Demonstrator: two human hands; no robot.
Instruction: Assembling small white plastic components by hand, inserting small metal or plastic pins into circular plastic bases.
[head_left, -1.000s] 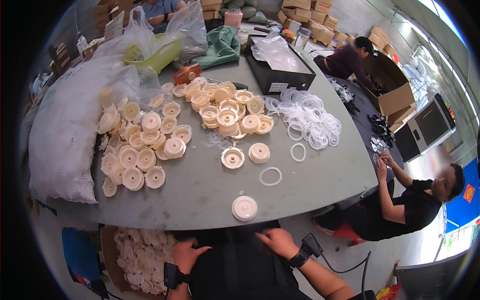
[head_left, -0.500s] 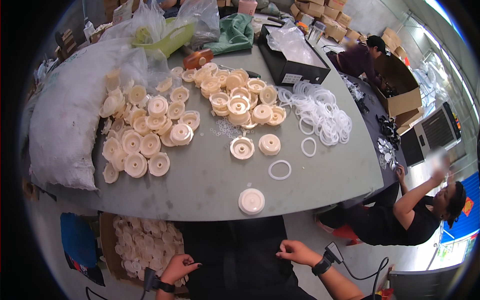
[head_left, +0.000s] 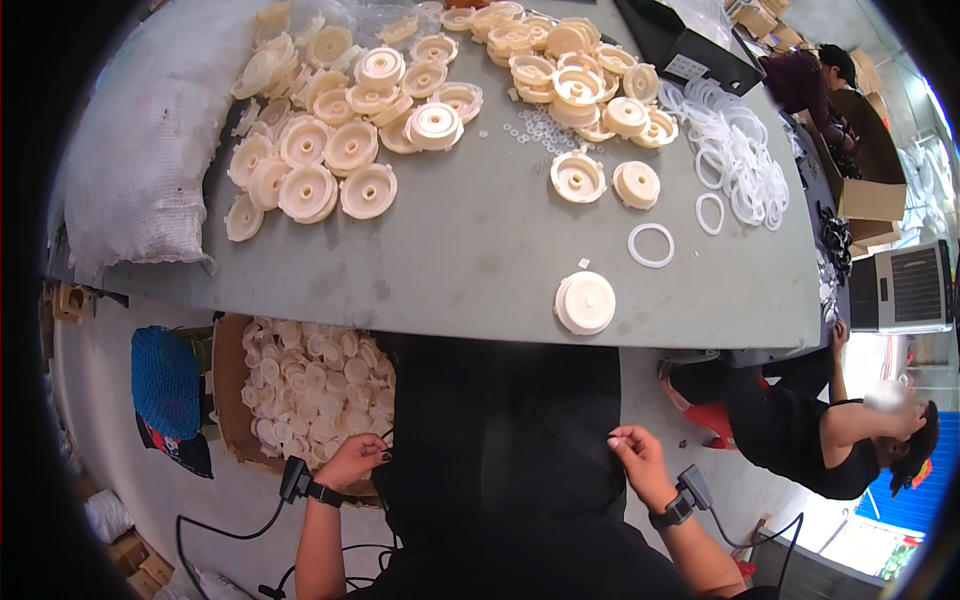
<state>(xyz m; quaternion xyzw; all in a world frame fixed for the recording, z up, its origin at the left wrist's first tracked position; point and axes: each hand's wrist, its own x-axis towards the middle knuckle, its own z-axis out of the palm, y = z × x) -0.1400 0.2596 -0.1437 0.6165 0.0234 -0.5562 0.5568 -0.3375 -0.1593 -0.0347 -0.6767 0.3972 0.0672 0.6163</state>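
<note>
My left hand (head_left: 355, 462) hovers at the left edge of the black cloth over my lap (head_left: 500, 440), fingers curled and thumb against them. At its right edge, my right hand (head_left: 642, 466) is closed in a pinch. Whether either hand grips the cloth or anything small cannot be made out. On the table ahead, a round cream plastic cap (head_left: 586, 303) lies by the near edge. Behind it are a white ring (head_left: 651, 245), an open cream wheel-like part (head_left: 578, 177) and another cream part (head_left: 637, 185).
Cream parts lie in a left pile (head_left: 330, 150) and a far pile (head_left: 578, 85). White rings (head_left: 740, 150) heap at the right, near a black box (head_left: 690, 50). A woven sack (head_left: 140, 150) stands left. Below it sits a carton of parts (head_left: 235, 390). Co-workers are at the right.
My view has tilted downward and shifted left, so the table appears higher and further right. My hands are further apart. The parts on the table lie as before.
</note>
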